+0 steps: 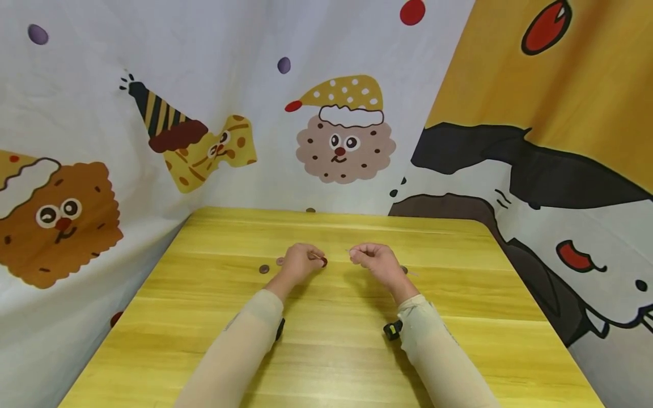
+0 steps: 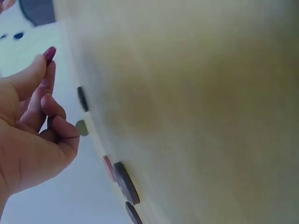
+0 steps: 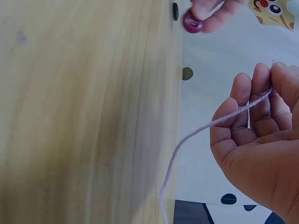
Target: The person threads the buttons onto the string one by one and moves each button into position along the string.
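My left hand [image 1: 299, 263] is raised over the table and pinches a small dark red button [image 3: 192, 22] between thumb and fingertip. Across from it, a little to the right, my right hand [image 1: 378, 263] pinches the end of a thin pale purple cord [image 3: 188, 136]. The cord crosses the palm side of the fingers and hangs down toward the table. A short tip pokes out beyond the pinch. Button and cord tip are apart, with a small gap between the hands. The button's holes are too small to make out.
On the wooden table [image 1: 326, 351], a dark button [image 1: 263, 269] and a pinkish button [image 1: 280, 261] lie left of the left hand. Another dark button [image 1: 405, 270] sits beside the right wrist. A patterned cloth [image 1: 255, 187] hangs behind the table's far edge.
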The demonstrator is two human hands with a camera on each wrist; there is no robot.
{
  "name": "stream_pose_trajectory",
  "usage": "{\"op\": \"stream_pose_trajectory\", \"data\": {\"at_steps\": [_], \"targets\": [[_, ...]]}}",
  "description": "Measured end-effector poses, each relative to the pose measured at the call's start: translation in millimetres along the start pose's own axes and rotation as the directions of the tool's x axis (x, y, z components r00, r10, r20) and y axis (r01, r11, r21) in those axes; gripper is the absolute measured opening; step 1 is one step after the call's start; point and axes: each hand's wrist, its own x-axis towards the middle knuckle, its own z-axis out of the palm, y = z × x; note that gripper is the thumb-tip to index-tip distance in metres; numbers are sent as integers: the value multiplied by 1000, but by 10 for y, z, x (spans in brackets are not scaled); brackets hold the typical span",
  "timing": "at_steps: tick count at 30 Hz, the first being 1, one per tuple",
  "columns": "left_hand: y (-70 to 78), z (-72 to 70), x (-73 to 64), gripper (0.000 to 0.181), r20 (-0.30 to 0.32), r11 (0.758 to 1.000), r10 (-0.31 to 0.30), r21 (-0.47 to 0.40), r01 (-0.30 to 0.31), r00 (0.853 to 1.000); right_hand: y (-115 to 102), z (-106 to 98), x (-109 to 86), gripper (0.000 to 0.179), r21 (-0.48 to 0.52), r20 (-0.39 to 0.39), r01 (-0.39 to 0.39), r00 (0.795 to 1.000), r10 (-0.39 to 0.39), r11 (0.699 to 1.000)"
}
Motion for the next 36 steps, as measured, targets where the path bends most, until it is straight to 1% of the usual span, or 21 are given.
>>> {"op": "stream_pose_trajectory", "data": {"at_steps": [1,3,5,6,7,11,15,16,17,19,23,26,28,30,32,36], "targets": [[6,-26,-4,18,-11,997,-21,-73,20,1000,-3,-5,-6,28,9,-3,-10,1000,10,1000],[31,-89,-15,22,-40,976,-61,-211,52,997,-8,-18,-14,29,15,-11,-25,1000,25,1000],[69,-147,-29,24,-62,935,-90,-350,63,994,-11,-30,-19,31,26,-21,-36,999,37,999],[86,-167,-34,25,-71,910,-103,-410,65,992,-8,-36,-19,32,32,-24,-38,999,38,999],[100,-185,-40,26,-81,890,-110,-451,62,991,-10,-39,-17,34,35,-25,-37,999,38,999],[133,-184,-87,24,-138,845,-134,-533,41,981,-37,-26,-11,36,64,-29,-22,999,24,998],[171,-112,-159,22,-185,801,-148,-599,7,971,-94,16,-22,34,95,-50,-15,999,20,995],[184,-93,-179,22,-194,791,-153,-612,2,969,-108,29,-27,34,98,-59,-14,998,20,995],[195,-74,-196,21,-201,786,-158,-618,0,967,-121,41,-32,33,104,-67,-14,998,21,994],[219,-42,-225,20,-217,794,-171,-609,4,961,-143,67,-39,32,112,-80,-13,997,23,994],[261,12,-271,18,-267,824,-189,-566,5,945,-163,105,-44,30,106,-104,-8,994,19,994],[282,47,-294,17,-320,842,-166,-538,-34,933,-171,128,-45,29,93,-108,-6,994,16,996],[288,70,-300,17,-349,853,-140,-517,-66,927,-171,139,-44,28,80,-109,-4,994,13,997],[293,90,-299,17,-369,860,-114,-501,-94,923,-174,147,-48,27,70,-109,-3,994,10,998],[293,108,-295,16,-374,864,-107,-494,-100,921,-175,151,-48,27,52,-110,1,994,5,999],[288,125,-288,16,-372,856,-107,-506,-105,922,-189,157,-49,28,33,-103,1,995,2,999]]}}
